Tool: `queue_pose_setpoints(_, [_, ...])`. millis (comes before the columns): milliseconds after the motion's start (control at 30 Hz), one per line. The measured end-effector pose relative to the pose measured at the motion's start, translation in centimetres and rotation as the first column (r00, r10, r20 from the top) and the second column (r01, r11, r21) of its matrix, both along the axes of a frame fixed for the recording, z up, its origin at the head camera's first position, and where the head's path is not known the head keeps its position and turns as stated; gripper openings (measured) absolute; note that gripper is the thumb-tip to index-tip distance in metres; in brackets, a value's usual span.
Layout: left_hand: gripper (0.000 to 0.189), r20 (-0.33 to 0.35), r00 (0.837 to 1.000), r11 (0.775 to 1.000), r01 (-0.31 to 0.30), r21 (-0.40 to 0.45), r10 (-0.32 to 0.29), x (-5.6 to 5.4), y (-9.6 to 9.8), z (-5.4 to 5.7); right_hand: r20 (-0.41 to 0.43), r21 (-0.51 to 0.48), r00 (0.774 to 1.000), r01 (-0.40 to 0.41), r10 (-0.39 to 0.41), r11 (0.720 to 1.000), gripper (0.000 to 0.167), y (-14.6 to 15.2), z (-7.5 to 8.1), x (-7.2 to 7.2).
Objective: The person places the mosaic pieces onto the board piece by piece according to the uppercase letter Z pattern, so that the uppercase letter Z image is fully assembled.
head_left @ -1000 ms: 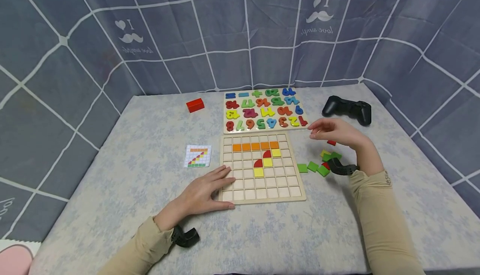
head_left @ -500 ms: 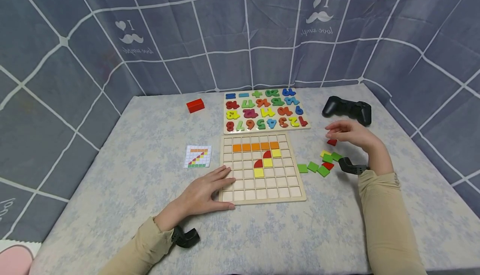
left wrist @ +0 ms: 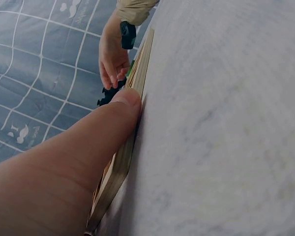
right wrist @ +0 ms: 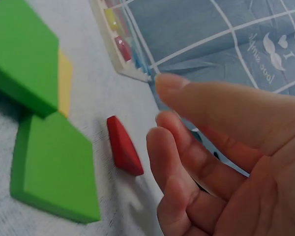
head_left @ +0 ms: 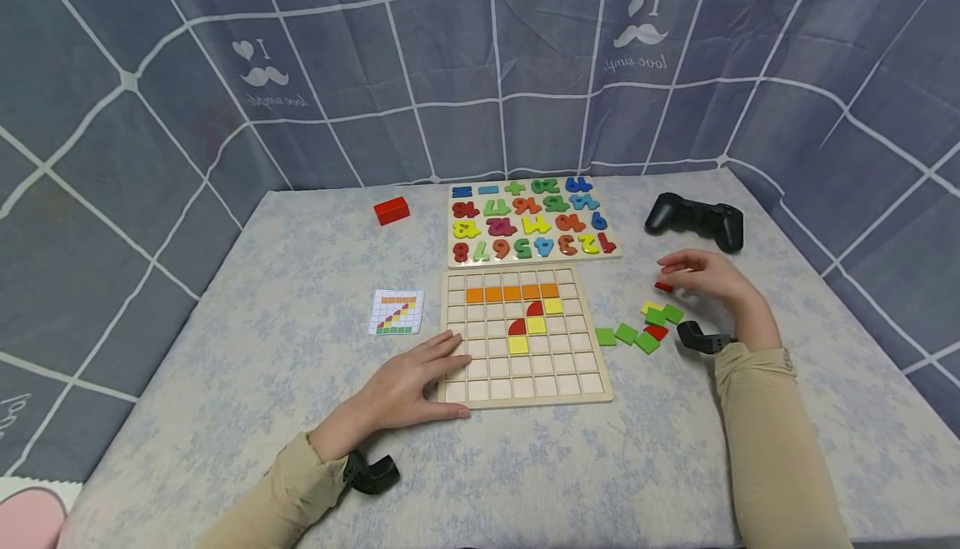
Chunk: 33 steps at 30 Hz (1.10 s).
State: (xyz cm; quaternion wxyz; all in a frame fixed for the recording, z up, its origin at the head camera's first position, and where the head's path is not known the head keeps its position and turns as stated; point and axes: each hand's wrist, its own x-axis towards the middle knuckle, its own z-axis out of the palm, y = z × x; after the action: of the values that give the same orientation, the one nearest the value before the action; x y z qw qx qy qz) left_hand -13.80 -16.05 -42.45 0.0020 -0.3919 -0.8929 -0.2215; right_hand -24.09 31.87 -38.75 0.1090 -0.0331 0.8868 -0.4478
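My left hand (head_left: 405, 384) rests with extended fingers on the left side of a wooden grid board (head_left: 525, 396), its thumb along the front edge. The board bears a row of orange squares (head_left: 512, 292), yellow squares (head_left: 536, 325) and two red quarter-round pieces (head_left: 517, 327). Off to the right, my right hand (head_left: 712, 276) hovers with loosely bent fingers just above a red quarter-round piece (right wrist: 122, 147) on the table. Nothing is between its thumb and fingers in the right wrist view. Green squares (right wrist: 54, 167) lie close by, over a yellow one (right wrist: 65, 81).
A pattern card (head_left: 396, 312) lies left of the board. Behind the board is a number puzzle (head_left: 531, 217). A red block (head_left: 392, 211) stands at the back left, and a black game controller (head_left: 693, 217) lies beyond my right hand. A tiled-print curtain (head_left: 450, 57) encloses the table.
My right hand has moved right, away from the board's far corner, then down over the single red piece, now partly covering it. My left hand has stayed on the board.
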Motion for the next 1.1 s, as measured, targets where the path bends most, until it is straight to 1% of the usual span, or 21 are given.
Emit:
queue_pose_setpoints(300, [0.074, -0.002, 1.000, 1.000, -0.002, -0.004, 0.002, 0.0, 0.0, -0.1, 0.012, 0.132, 1.000, 0.023, -0.025, 0.991, 0.052, 0.4, -1.0, -0.4])
queue_pose_setpoints(533, [0.074, -0.001, 1.000, 1.000, -0.003, -0.006, 0.003, -0.1, 0.0, -0.1, 0.029, 0.175, 0.998, 0.046, -0.052, 0.984, 0.049, 0.0, -1.0, -0.5])
queue_pose_setpoints(667, [0.074, 0.004, 1.000, 1.000, -0.005, -0.010, 0.005, 0.0, 0.0, -0.1, 0.036, 0.193, 0.998, 0.035, -0.043, 0.981, 0.046, -0.3, -0.8, -0.5])
queue_pose_setpoints(800, [0.075, 0.007, 1.000, 1.000, -0.007, -0.009, 0.007, 0.0, 0.0, -0.1, 0.034, 0.198, 0.999, -0.021, 0.014, 0.980, 0.036, -0.7, -0.3, -0.5])
queue_pose_setpoints(867, [0.075, 0.007, 1.000, 1.000, -0.006, -0.006, 0.007, 0.0, 0.0, -0.1, 0.034, 0.207, 0.999, -0.044, 0.038, 0.977, 0.033, -1.4, 0.2, -0.6])
queue_pose_setpoints(967, [0.075, 0.007, 1.000, 1.000, -0.006, 0.000, 0.006, -0.1, 0.0, -0.1, 0.012, 0.215, 0.998, -0.070, 0.070, 0.974, 0.030, -3.2, 1.2, -0.5])
queue_pose_setpoints(1033, [0.075, 0.005, 1.000, 1.000, -0.004, 0.003, 0.004, -0.1, 0.0, -0.1, -0.010, 0.209, 0.993, -0.109, 0.114, 0.972, 0.030, -4.7, 2.0, -0.3])
queue_pose_setpoints(1100, [0.075, 0.003, 1.000, 1.000, -0.003, 0.004, 0.003, -0.1, 0.0, -0.1, -0.032, 0.188, 0.983, -0.174, 0.183, 0.967, 0.026, -6.3, 2.7, -0.1])
